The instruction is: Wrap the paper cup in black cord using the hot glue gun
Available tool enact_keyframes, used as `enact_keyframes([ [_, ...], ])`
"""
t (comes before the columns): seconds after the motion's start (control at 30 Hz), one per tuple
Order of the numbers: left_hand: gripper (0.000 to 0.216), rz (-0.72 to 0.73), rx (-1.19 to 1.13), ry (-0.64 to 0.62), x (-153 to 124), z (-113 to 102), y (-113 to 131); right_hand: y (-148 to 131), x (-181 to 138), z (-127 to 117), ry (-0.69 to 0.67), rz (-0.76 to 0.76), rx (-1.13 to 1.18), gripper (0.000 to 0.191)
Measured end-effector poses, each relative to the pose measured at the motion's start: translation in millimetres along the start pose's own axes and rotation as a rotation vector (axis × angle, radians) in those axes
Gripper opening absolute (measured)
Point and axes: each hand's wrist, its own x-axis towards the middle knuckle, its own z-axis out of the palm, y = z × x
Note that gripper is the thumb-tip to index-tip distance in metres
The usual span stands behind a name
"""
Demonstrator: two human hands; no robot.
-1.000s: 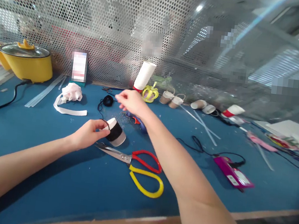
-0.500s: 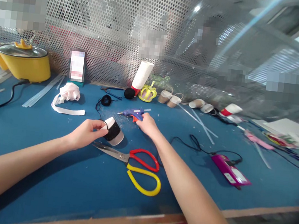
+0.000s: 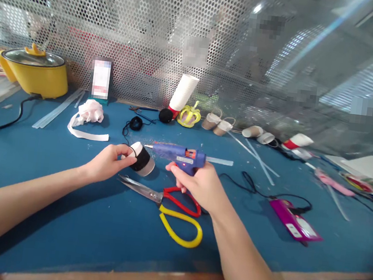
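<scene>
With thumb and fingers closed, my left hand (image 3: 111, 162) grips the rim of a small paper cup (image 3: 143, 159), tilted above the blue table. Black cord is wound around the cup's middle, and a strand runs from it to a small black ball of cord (image 3: 136, 123). My right hand (image 3: 202, 182) is wrapped round the handle of a blue hot glue gun (image 3: 178, 153). Its nozzle points left, close to the cup's upper side, and a clear glue stick juts from its back. Large scissors (image 3: 166, 203) with red and yellow handles lie open below both hands.
A yellow electric pot (image 3: 34, 73), a phone (image 3: 101, 78) and a pale ribbon bundle (image 3: 90, 112) stand at the left. Stacked white cups (image 3: 184, 92) and small baskets (image 3: 212, 119) line the perforated screen. A purple power strip (image 3: 295, 222) lies right.
My right hand has lifted the glue gun from farther back on the table and brought it nearer, its nozzle now beside the cup. My left hand keeps hold of the cup.
</scene>
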Motion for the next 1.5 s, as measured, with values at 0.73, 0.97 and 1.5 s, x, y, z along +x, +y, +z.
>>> enact_keyframes([
  [0.73,0.027,0.016,0.024,-0.03,1.8,-1.7,0.7,7.5,-5.1,14.9,0.106,-0.346,-0.461,0.01],
  [0.97,0.027,0.003,0.031,-0.043,1.9,-2.7,0.0,7.9,-4.7,15.0,0.074,-0.36,-0.46,0.009],
  [1.5,0.025,0.054,0.065,-0.029,2.0,-3.3,-0.9,4.4,-0.8,10.8,0.104,-0.296,-0.432,0.011],
])
